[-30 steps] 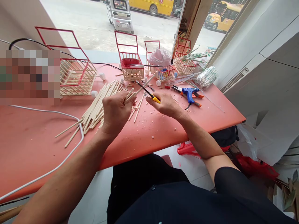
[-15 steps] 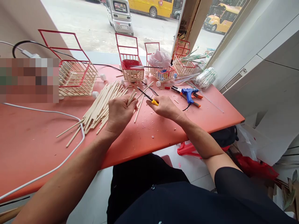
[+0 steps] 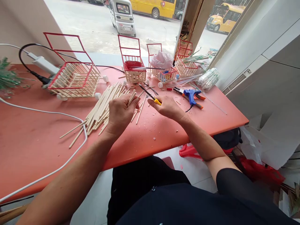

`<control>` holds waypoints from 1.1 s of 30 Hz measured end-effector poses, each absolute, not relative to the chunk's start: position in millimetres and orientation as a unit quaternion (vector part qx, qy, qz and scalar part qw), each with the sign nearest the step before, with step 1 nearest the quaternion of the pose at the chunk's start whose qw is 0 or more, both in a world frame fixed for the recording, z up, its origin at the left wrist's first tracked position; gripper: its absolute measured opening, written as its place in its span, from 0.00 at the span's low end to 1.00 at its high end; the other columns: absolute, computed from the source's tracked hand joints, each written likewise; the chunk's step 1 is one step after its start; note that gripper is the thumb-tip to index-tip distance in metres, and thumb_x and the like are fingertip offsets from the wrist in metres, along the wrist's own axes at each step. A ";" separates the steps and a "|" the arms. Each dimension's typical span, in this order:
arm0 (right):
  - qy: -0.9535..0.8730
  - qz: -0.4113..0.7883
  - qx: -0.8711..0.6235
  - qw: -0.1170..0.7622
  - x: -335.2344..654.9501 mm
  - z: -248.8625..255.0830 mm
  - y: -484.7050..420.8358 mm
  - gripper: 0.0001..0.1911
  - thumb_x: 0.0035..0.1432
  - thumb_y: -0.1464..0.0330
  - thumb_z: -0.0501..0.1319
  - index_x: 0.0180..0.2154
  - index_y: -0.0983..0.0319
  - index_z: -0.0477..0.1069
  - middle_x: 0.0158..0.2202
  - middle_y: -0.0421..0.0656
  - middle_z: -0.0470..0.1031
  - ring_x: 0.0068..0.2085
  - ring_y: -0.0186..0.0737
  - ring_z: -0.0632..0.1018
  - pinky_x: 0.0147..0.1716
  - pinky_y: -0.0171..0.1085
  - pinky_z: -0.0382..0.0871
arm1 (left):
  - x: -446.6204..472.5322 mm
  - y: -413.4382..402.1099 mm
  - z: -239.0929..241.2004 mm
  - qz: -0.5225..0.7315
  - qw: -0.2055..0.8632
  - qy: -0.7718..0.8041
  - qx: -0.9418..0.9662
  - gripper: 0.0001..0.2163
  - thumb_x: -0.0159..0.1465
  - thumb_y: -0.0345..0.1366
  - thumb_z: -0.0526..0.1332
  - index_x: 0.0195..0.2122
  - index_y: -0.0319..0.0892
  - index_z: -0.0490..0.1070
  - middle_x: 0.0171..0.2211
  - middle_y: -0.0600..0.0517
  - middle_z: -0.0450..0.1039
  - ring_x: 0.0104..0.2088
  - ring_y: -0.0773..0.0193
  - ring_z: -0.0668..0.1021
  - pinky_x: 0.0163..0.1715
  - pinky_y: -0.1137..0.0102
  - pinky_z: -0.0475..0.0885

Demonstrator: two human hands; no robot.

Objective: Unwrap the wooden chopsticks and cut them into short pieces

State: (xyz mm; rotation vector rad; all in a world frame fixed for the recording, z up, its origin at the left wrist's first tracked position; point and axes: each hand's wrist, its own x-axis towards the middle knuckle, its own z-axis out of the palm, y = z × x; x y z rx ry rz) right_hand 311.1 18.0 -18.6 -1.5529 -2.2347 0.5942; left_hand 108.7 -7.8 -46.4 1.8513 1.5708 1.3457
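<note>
My left hand (image 3: 120, 114) is closed around a few short wooden sticks (image 3: 131, 97) whose ends poke out past the fingers. My right hand (image 3: 167, 107) is closed on yellow-handled cutters (image 3: 150, 94), blades pointing up-left toward those sticks. Both hands hover over the salmon-red table (image 3: 164, 131). A loose pile of long wooden sticks (image 3: 104, 104) lies just left of my left hand. Cut stick pieces and crumbs are scattered between the hands.
A large stick-and-red-frame cart (image 3: 73, 78) stands at back left, three smaller carts (image 3: 134, 70) along the far edge. A blue glue gun (image 3: 191, 93), a white cable (image 3: 70, 156), a power adapter (image 3: 43, 64) and a foil bundle (image 3: 207, 78) also lie on the table.
Both hands dipped slightly toward the table and stayed close together; the camera tilted, bringing the adapter and a green plant at the left into view. Grips are unchanged.
</note>
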 end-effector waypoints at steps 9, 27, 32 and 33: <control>-0.662 0.498 -0.491 0.269 322.8 -19.2 26.1 0.32 0.71 0.39 0.63 0.38 0.63 0.75 0.32 0.41 0.75 0.30 0.34 0.75 0.29 0.33 0.68 | 66.1 12.0 -24.0 0.469 0.347 0.630 0.512 0.07 0.61 0.27 0.66 0.27 0.41 0.73 0.18 0.58 0.65 0.20 0.70 0.62 0.23 0.69 0.57; -0.759 0.352 -0.507 0.207 322.1 -19.9 23.9 0.28 0.75 0.44 0.60 0.37 0.62 0.74 0.34 0.43 0.78 0.36 0.39 0.79 0.39 0.37 0.69 | 48.5 11.5 -46.1 0.139 0.077 0.737 0.657 0.14 0.55 0.33 0.72 0.23 0.49 0.66 0.24 0.49 0.65 0.34 0.46 0.77 0.36 0.58 0.65; -0.771 0.338 -0.503 0.197 321.9 -21.0 25.4 0.28 0.76 0.44 0.59 0.37 0.62 0.72 0.35 0.43 0.78 0.36 0.40 0.78 0.39 0.37 0.66 | 45.6 7.9 -50.1 0.103 0.045 0.723 0.681 0.13 0.58 0.32 0.67 0.24 0.47 0.61 0.24 0.51 0.63 0.37 0.46 0.81 0.36 0.60 0.65; -0.773 0.336 -0.502 0.196 321.8 -21.2 25.5 0.28 0.77 0.44 0.58 0.37 0.62 0.72 0.35 0.44 0.77 0.36 0.40 0.78 0.39 0.38 0.66 | 44.5 7.9 -52.7 0.101 0.040 0.721 0.685 0.14 0.58 0.32 0.66 0.24 0.47 0.60 0.24 0.50 0.64 0.38 0.45 0.82 0.36 0.60 0.66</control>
